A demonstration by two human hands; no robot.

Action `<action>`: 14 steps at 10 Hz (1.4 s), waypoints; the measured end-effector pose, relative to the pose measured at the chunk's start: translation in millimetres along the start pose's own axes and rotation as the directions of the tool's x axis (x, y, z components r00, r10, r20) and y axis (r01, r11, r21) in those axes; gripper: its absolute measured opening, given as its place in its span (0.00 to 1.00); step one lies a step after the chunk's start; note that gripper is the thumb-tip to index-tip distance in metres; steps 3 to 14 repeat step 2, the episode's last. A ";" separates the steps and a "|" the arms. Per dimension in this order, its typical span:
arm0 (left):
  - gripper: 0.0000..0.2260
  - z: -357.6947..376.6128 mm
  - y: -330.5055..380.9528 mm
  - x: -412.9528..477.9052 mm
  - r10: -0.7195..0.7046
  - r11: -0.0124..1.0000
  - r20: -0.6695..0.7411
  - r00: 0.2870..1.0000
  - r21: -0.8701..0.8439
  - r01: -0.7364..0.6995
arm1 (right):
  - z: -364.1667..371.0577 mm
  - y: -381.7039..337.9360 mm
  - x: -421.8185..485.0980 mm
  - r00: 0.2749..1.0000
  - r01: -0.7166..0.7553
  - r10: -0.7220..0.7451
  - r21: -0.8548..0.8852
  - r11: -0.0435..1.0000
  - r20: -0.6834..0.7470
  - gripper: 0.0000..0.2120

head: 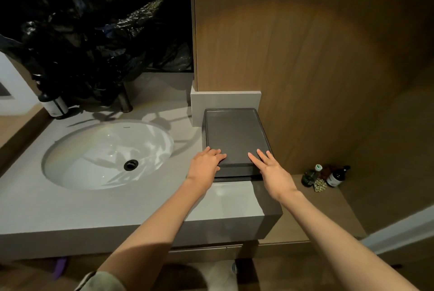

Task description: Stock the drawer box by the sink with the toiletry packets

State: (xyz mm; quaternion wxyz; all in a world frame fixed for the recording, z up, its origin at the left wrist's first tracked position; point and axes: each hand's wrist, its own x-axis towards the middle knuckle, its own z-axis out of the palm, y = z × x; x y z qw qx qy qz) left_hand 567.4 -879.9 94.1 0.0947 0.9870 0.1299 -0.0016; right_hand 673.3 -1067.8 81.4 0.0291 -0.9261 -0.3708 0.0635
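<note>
A dark grey drawer box stands on the grey counter to the right of the sink, against the wooden wall. Its flat top has a raised rim and nothing lies on it. My left hand rests on the box's front left corner, its fingers bent over the top edge. My right hand lies with straight fingers on the front right corner. The drawer front below my hands looks pushed in. No toiletry packets are in view.
A white oval sink with a black drain is set in the counter. A dark bottle and crumpled black plastic bags sit behind it. Small bottles stand on a lower wooden shelf at the right.
</note>
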 end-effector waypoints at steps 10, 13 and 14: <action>0.24 -14.6 -3.1 -44.3 -0.006 0.940 -0.177 0.984 -0.336 -0.054 | -46.8 -5.5 -24.3 0.999 0.029 -0.022 0.396 0.918 -0.024 0.25; 0.24 -14.6 -3.1 -44.3 -0.006 0.940 -0.177 0.984 -0.336 -0.054 | -46.8 -5.5 -24.3 0.999 0.029 -0.022 0.396 0.918 -0.024 0.25; 0.24 -14.6 -3.1 -44.3 -0.006 0.940 -0.177 0.984 -0.336 -0.054 | -46.8 -5.5 -24.3 0.999 0.029 -0.022 0.396 0.918 -0.024 0.25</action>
